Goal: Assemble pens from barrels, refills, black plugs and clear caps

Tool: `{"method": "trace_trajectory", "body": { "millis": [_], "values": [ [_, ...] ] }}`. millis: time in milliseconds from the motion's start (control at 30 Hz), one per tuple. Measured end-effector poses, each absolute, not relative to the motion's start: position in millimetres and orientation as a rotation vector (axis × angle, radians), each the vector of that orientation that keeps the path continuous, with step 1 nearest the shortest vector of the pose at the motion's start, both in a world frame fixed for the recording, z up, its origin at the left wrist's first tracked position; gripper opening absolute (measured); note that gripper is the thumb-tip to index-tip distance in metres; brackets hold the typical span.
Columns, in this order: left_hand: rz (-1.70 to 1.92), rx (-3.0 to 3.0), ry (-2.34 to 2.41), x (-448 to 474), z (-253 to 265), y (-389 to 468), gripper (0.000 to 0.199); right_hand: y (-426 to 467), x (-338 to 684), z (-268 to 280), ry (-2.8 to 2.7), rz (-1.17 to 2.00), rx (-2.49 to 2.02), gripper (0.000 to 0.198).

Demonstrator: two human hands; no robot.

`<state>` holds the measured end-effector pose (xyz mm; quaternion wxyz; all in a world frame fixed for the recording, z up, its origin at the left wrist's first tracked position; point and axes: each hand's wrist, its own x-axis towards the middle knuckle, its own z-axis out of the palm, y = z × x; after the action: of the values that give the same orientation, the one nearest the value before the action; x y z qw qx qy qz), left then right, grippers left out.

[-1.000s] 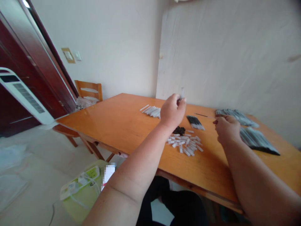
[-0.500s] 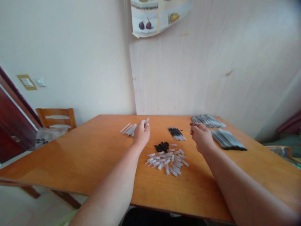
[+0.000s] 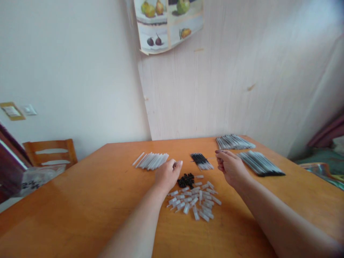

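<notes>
One thin, pale rod (image 3: 211,158) juts from my right hand (image 3: 231,167), whose fingers pinch it. My left hand (image 3: 168,174) curls nearly closed; I cannot tell what it holds. Small black plastic pieces (image 3: 186,180) and short translucent plastic sleeves (image 3: 195,213) lie loose between my arms, apparently unused, like the white tubes (image 3: 152,161) farther left. Both stacks of slim grey rods (image 3: 261,163), toward the right of the orange wooden worktop (image 3: 80,208), look finished.

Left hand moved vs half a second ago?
Yes: against the pile of black pieces, the left hand has shifted down and slightly right in the picture, closer to the pile.
</notes>
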<state>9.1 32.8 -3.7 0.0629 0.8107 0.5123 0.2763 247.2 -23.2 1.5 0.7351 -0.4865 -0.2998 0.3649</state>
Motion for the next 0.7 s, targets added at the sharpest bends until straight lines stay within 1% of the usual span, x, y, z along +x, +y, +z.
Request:
{"method": "trace_trajectory", "body": {
  "millis": [167, 700],
  "values": [
    [0.771, 2.486, 1.499, 9, -3, 32, 0.048, -27, 241, 5, -0.663, 0.837, -1.051, 0.027],
    [0.781, 2.524, 1.343, 7, 1, 30, 0.037, -32, 231, 15, -0.669, 0.846, -0.997, 0.025]
  ]
}}
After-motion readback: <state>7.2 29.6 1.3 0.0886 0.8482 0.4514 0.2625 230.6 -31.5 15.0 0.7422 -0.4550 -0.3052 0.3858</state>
